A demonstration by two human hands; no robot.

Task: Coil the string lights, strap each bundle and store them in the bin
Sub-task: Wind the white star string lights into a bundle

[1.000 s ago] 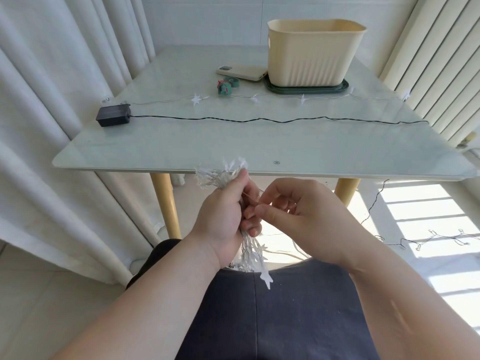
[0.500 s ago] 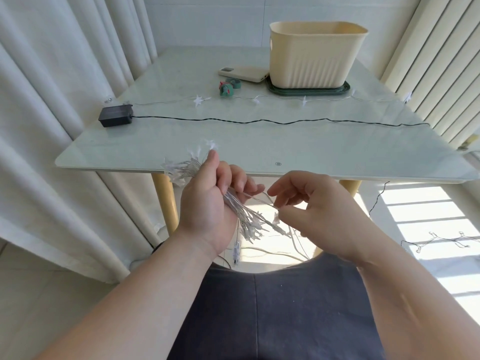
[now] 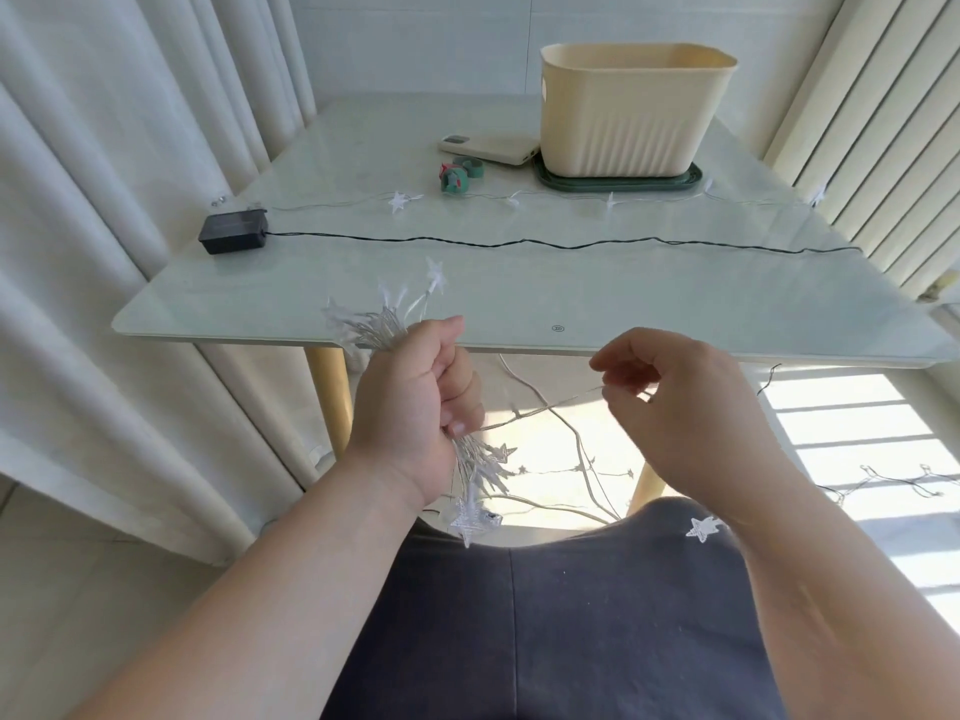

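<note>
1. The coiled star lights (image 3: 375, 324) are held in front of the bench (image 3: 519, 298), above the person's lap. The left grip (image 3: 415, 407) is clenched round the middle of the coil and hides it. Only star tips fan out above the fist and below it.
2. The right grip (image 3: 691, 413) pinches a thin clear strand (image 3: 545, 407) between thumb and forefinger. The strand runs taut across to the left grip. Where it goes past the pinch is hidden behind the fingers.
3. One loose star (image 3: 702, 528) lies on the dark lap, and its wire is too fine to trace.
4. The cream bin (image 3: 628, 111) stands at the far right of the bench on a dark green tray (image 3: 618, 180). Its near wall hides its floor, so I cannot tell what it contains.
5. A phone (image 3: 491, 149) lies just beside the bin on its left, with green straps (image 3: 457, 176) near it.
6. In front of these, a second star string (image 3: 511, 200) crosses the bench.
7. Nearer than that string, a black wire (image 3: 519, 245) runs from a black battery box (image 3: 234, 232) at the left to the right edge.
8. More wire (image 3: 883, 480) lies on the sunlit floor at right and is cut off by the frame.
</note>
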